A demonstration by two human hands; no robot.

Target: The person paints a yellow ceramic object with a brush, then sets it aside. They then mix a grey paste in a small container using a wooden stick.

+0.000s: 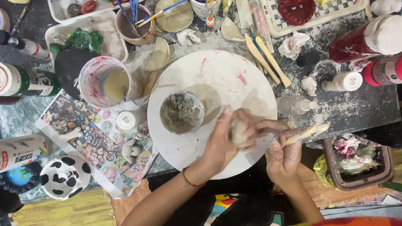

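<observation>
Head view shows our left hand (222, 143) curled around a small lump of pale clay (240, 131), fingers closed on it from the left, forearm rising from the lower left with a thin bracelet (189, 180) at the wrist. Our right hand (282, 151) comes up from below, closed on a wooden modelling tool (306, 132) whose handle points out to the right; its thumb and forefinger reach left and touch the clay. The lump is held just above the lower right part of the round white board (217, 81), near that board's rim.

On the board, just left of the left hand, stands a small bowl of grey slip (182, 112), close to the knuckles but apart from them. The upper half of the board is bare. Around the rim the tabletop (351, 106) is crowded: a pink-stained cup (107, 83) at the upper left, wooden sticks (268, 60) at the upper right, a small clear bottle (296, 104) just right of the rim, near the tool. A brown tray (362, 180) of crumpled tissues sits under the tool's far end.
</observation>
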